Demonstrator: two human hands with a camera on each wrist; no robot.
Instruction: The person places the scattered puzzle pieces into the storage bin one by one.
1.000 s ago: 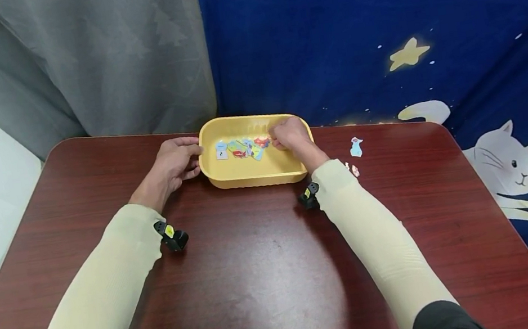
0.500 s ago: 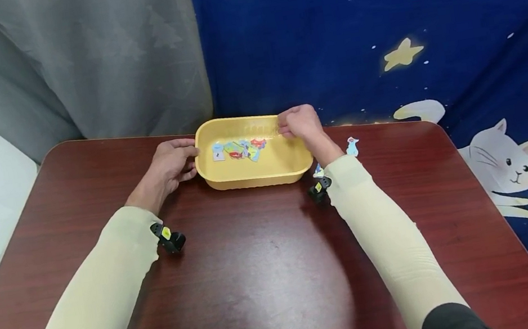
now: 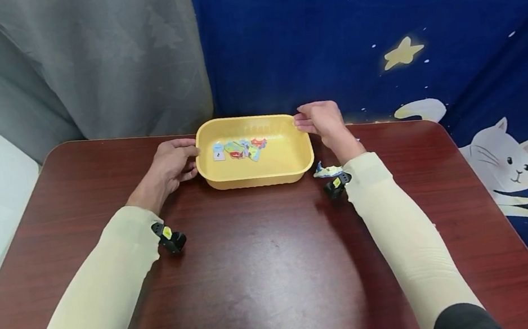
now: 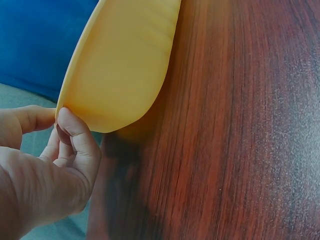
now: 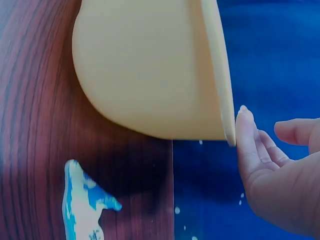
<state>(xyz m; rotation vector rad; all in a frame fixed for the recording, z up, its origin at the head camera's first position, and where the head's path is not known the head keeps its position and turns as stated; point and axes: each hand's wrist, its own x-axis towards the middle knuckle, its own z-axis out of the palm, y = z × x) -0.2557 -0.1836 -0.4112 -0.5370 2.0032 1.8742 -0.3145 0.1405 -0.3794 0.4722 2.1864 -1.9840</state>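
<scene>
A yellow plastic bin [image 3: 288, 155] stands near the table's far edge, with several small colourful cutouts [image 3: 252, 149] lying on its floor. My left hand [image 3: 170, 164] pinches the bin's left end at the rim; in the left wrist view the thumb and a finger of that hand [image 4: 55, 165] meet at its edge. At the other end, my right hand [image 3: 323, 120] has its fingers against or very near the outside of the rim. Seen from the right wrist, that hand's thumb stands apart from the fingers [image 5: 246, 142], with nothing between them.
A blue and white dolphin-shaped cutout [image 5: 82, 205] lies on the table right of the bin, partly behind the right wrist in the head view. The brown table [image 3: 257, 256] ends at grey [image 3: 126, 65] and blue [image 3: 300, 28] curtains behind the bin.
My right hand has come up out of the bin and moved right, past its rim. The dolphin-shaped cutout now shows more. My left hand and the bin stay nearly where they were.
</scene>
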